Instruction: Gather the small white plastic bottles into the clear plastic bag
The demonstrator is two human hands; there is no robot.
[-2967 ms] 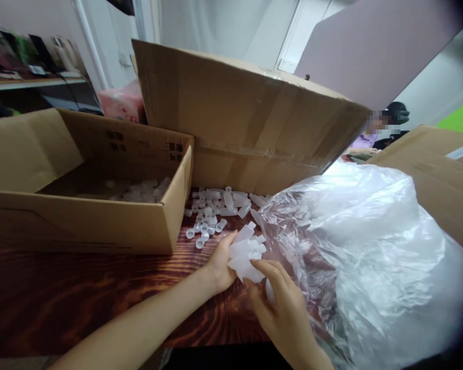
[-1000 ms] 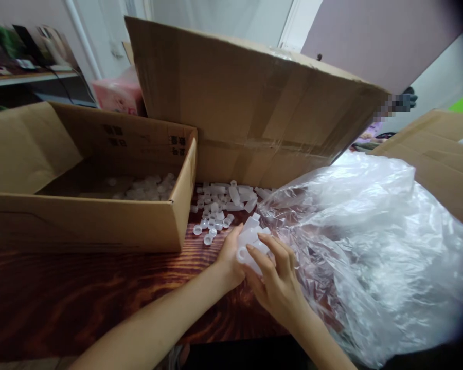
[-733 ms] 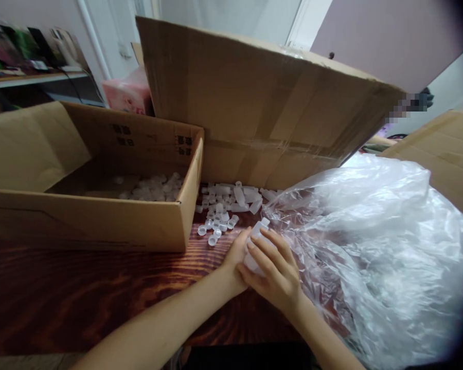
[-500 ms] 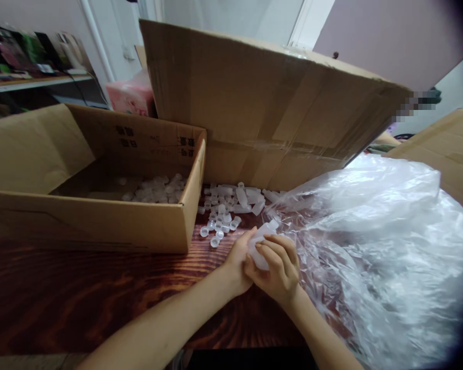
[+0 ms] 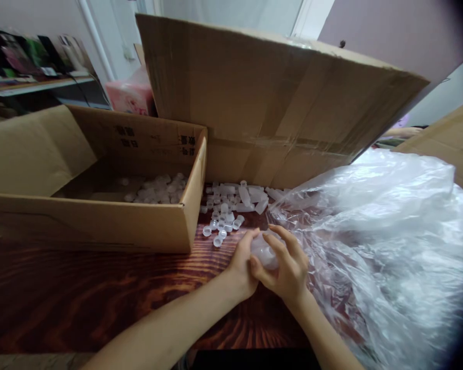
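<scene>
A translucent white plastic bottle (image 5: 259, 247) is held between my two hands above the dark wooden table. My left hand (image 5: 244, 264) wraps round its left side. My right hand (image 5: 289, 264) grips it from the right, with curved fingers over the top and the thumb at the near side. The fingers cover much of the bottle. Just beyond my hands lie several loose clear caps (image 5: 217, 241) and small translucent bottles (image 5: 245, 195) in a heap. A crumpled clear plastic bag (image 5: 370, 246) lies close to my right hand.
An open cardboard box (image 5: 154, 226) on the left holds a pile of small translucent pieces (image 5: 160, 190). Behind the heap a large cardboard box (image 5: 278, 103) stands like a wall. A pink package (image 5: 131, 97) sits behind. Another person's arm (image 5: 403, 132) shows at the far right.
The bottle has turned in my hands, and its narrow end no longer points up and away. My right hand has shifted slightly right and its fingers have spread a little.
</scene>
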